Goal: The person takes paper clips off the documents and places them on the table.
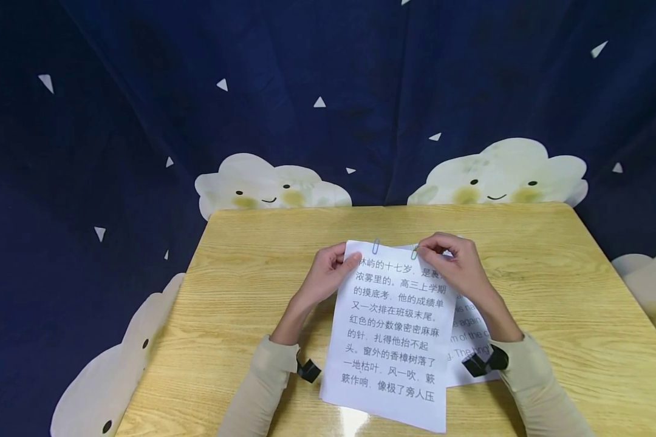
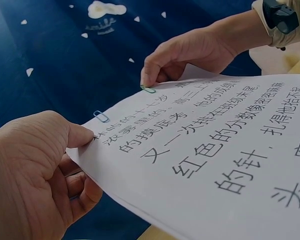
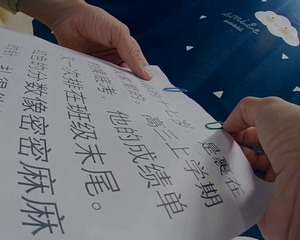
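Observation:
A white sheet of paper [image 1: 388,358] printed with large Chinese characters is held up at a tilt over the table. My left hand [image 1: 330,276] grips its top left corner, thumb on the printed face and fingers behind. On the top edge, near that thumb, sits a blue paper clip [image 2: 101,116]. Farther right along the same edge is a green paper clip [image 3: 214,125]. The fingertips of my right hand [image 1: 461,264] pinch the green clip's outer end at the edge. The other right fingers curl behind the sheet in the right wrist view.
Another sheet [image 1: 467,364] with English print lies partly under the held paper, to its right. Both rest over a light wooden table [image 1: 224,315]. A dark blue curtain [image 1: 306,139] with white triangles and clouds hangs behind and at the sides.

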{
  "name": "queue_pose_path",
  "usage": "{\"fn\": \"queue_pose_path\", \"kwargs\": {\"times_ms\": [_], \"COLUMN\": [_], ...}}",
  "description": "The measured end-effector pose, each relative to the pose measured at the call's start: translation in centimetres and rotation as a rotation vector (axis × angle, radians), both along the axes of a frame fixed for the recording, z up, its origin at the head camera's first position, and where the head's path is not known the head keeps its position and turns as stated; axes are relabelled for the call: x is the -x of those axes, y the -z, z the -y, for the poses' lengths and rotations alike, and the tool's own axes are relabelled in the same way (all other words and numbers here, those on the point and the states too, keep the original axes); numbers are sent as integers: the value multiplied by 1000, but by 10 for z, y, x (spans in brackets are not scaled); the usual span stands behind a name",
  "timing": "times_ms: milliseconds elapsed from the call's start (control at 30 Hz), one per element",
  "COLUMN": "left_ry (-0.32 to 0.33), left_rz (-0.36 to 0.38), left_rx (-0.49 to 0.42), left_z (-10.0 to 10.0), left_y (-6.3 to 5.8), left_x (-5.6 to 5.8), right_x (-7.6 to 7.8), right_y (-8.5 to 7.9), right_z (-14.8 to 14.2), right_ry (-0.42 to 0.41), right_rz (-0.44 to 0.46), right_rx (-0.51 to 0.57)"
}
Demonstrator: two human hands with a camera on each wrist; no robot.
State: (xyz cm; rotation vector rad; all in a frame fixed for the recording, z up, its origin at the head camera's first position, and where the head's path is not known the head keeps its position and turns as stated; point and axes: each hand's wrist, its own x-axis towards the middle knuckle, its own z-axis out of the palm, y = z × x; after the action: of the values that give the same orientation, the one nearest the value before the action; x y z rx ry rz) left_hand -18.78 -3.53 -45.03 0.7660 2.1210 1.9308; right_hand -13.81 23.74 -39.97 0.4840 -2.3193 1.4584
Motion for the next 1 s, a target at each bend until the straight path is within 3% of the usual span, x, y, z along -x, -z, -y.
{"fn": "queue_pose_path", "kwargs": {"times_ms": [1000], "left_ry": [-4], "left_rz": [17], "left_rx": [-8], "left_z": [0], "left_y": [2], "left_x": [1], "right_x": [0], "right_y": [-2], "right_z": [1], "right_ry": [0], "right_rz": [-9], "right_rx": [28]}}
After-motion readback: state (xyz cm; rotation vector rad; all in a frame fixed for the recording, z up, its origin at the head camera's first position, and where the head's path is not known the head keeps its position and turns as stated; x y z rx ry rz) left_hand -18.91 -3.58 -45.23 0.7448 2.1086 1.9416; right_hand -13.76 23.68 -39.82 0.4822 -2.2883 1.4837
